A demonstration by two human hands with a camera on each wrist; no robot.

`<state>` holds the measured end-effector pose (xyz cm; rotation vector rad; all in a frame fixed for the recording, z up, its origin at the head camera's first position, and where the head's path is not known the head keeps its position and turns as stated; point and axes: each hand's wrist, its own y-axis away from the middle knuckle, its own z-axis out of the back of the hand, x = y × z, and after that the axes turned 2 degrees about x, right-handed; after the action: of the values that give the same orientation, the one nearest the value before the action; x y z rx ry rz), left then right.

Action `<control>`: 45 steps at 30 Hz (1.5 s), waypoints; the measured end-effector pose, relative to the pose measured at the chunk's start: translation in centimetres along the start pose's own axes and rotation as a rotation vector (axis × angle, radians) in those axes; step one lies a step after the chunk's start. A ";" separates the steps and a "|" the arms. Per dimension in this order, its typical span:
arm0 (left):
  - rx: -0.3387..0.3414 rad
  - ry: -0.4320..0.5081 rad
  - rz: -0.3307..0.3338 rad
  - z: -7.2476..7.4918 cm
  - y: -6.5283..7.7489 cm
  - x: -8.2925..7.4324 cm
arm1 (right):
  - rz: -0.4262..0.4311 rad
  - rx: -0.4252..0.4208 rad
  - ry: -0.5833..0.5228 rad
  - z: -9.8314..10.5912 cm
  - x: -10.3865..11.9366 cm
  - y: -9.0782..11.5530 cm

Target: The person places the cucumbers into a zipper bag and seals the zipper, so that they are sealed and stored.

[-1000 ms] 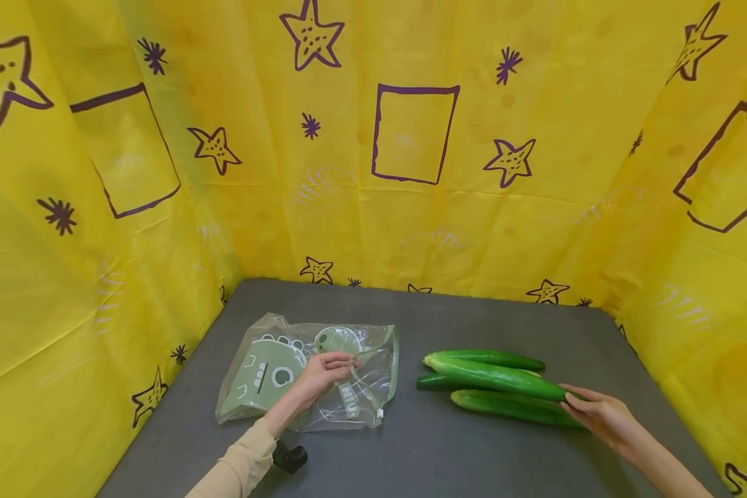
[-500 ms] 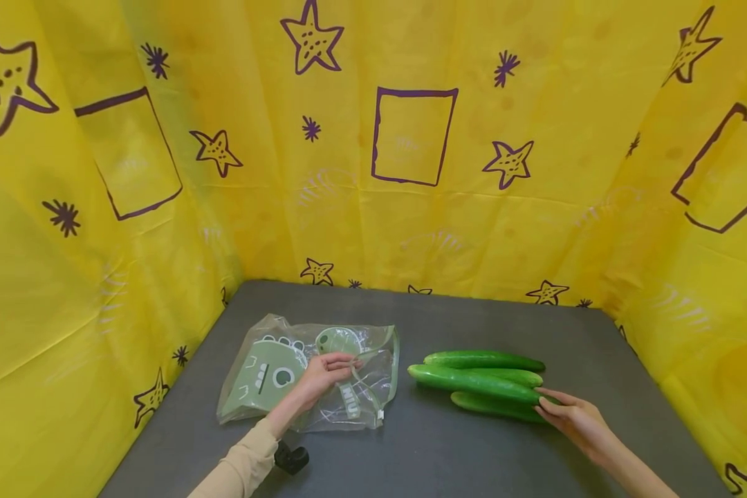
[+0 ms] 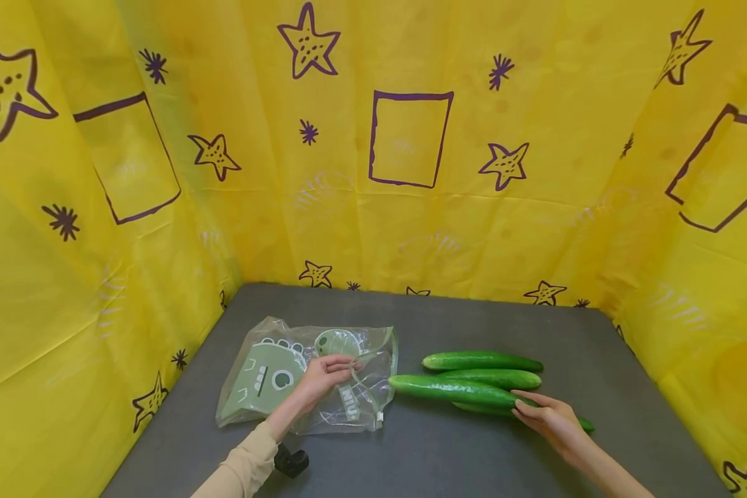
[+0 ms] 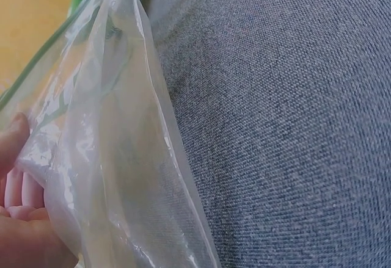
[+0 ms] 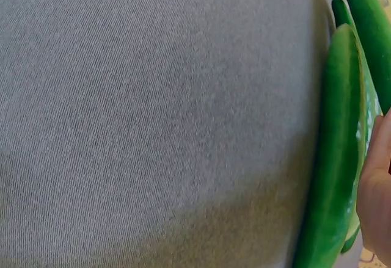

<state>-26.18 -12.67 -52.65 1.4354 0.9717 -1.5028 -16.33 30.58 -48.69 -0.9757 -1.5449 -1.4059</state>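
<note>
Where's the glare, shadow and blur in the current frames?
Head: bright glints on the bag, lighting otherwise fairly even; left wrist: white glare streaks on the bag, yellow backdrop soft and blurred; right wrist: broad shadow low across the table, beside the nearest cucumber.

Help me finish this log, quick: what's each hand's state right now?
Left hand: closed, pinching the clear bag.
Right hand: closed, holding one cucumber.
</note>
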 end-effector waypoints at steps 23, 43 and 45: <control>-0.008 0.024 0.005 -0.6 -0.1 0.3 | 0.066 0.008 0.084 -4.3 -0.7 -1.2; 0.033 0.018 -0.003 -1.0 0.0 0.1 | 0.181 0.083 0.285 -8.7 -2.1 -2.8; 0.042 0.016 -0.009 -1.0 0.0 0.0 | 0.187 0.065 0.303 -9.1 -2.1 -3.1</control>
<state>-25.85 -11.73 -52.68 1.4766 0.9624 -1.5293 -17.79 21.21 -51.30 -0.8034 -1.2352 -1.2957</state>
